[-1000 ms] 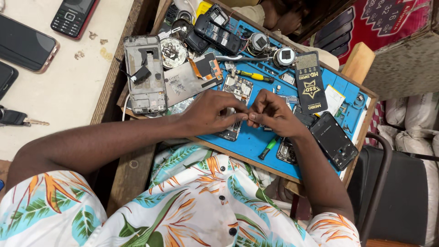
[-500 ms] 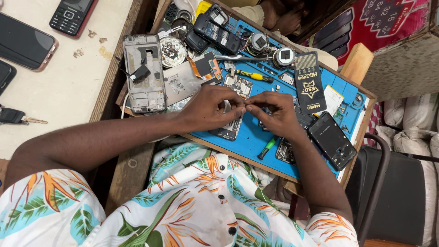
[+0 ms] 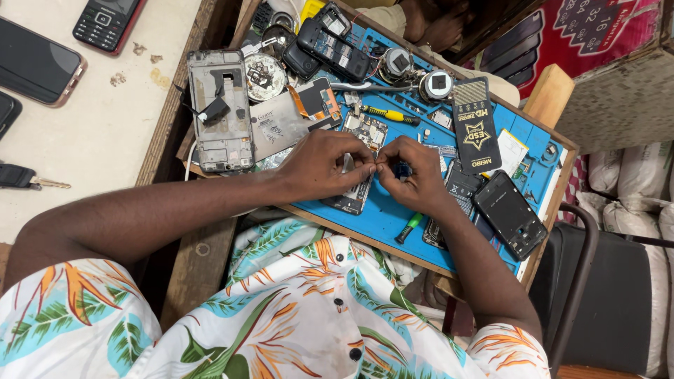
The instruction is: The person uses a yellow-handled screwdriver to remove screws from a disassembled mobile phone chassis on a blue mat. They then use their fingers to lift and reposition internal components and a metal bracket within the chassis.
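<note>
Circuit board: bare phone board lying flat on the blue repair mat, mostly tucked under both hands, lower end poking out toward the mat's near edge.
Left hand: left hand sits curled on top of the board, thumb and forefinger pinched shut on something tiny at the fingertips. Can't make out what it is, way too small.
Right hand: right hand mirrors it, fingers curled in and pinched tip to tip against the left. Looks like both rest on the mat to stay steady for fiddly work.
Close by: green-handled screwdriver just below the right wrist, yellow-handled screwdriver just above the hands, both within easy grab.
Mat as tray: its rim holds a black phone back cover on the right, a black anti-static pouch, and a gutted keypad phone up top.
Off the mat: stripped silver phone frame on the left.
Counter: smartphone and a key, well apart from the work.
</note>
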